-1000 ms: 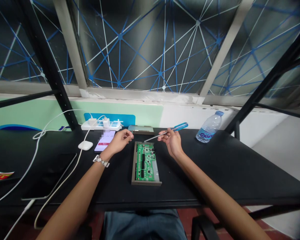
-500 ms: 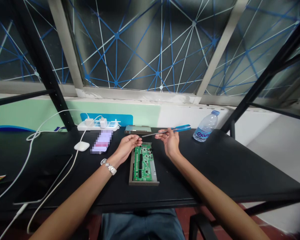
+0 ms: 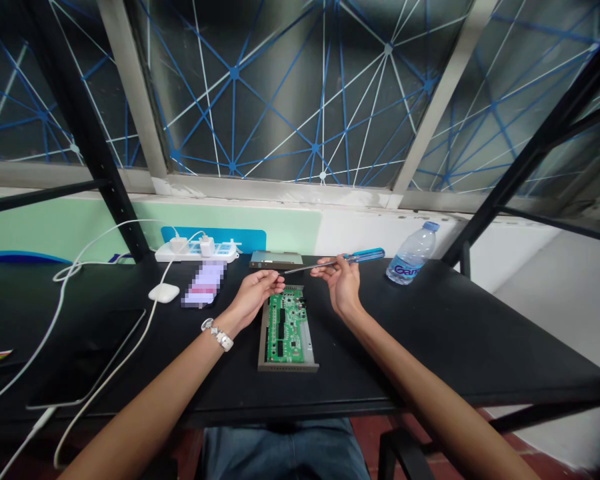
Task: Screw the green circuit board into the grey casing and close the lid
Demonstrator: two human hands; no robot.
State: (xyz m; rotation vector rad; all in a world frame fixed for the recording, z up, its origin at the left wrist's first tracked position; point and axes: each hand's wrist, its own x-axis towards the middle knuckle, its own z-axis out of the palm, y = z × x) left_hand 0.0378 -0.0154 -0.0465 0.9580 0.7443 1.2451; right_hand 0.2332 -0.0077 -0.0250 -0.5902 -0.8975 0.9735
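**Right hand** (image 3: 343, 285): thumb and fingers closed on a screwdriver with a translucent blue handle and slim steel shaft (image 3: 365, 255), held near the junction of handle and shaft. The handle projects to the right of the hand; the shaft runs leftward, nearly level, its tip just above the fingertips of the other hand.

**Left hand** (image 3: 255, 297): open and empty, fingers loosely curled. A silver link wristwatch (image 3: 218, 337) sits on the wrist.

**Between and just below the hands:** a green printed circuit board (image 3: 285, 327) seated in an open grey metal chassis (image 3: 311, 344), lying flat on a black table (image 3: 430, 333), touched by neither hand.

**Beyond the hands:** a flat grey metal cover (image 3: 276, 260) lies near the table's far edge. To its left are a white power strip (image 3: 195, 251) with white chargers plugged in, a smartphone (image 3: 205, 283) with a pixelated screen, and a white earbud case (image 3: 163, 293). To the right stands a clear plastic water bottle (image 3: 411, 255) with a blue cap.
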